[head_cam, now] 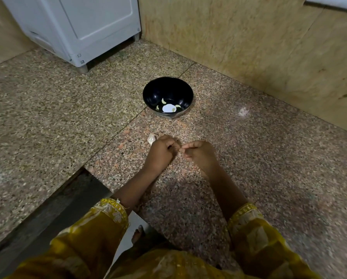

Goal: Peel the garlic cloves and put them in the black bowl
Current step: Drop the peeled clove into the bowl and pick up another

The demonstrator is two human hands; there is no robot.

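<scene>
"Dim in here, isn't it?"

"Warm and low, lit from above. See the round white glare inside the glossy black bowl (176, 87), and the bright patches on the polished speckled granite floor (269, 158): one at three o'clock from the bowl, one at the frame's nine o'clock edge."

"Shadows?"

"Soft, under the forearms."

"Sharp?"

"The middle is, fairly. The left hand (161, 151) and right hand (201, 155) are slightly smeared, the mustard embroidered sleeves (92, 234) at six o'clock blur badly, and the white panelled appliance (77, 27) at eleven o'clock leans with the wide lens."
</scene>
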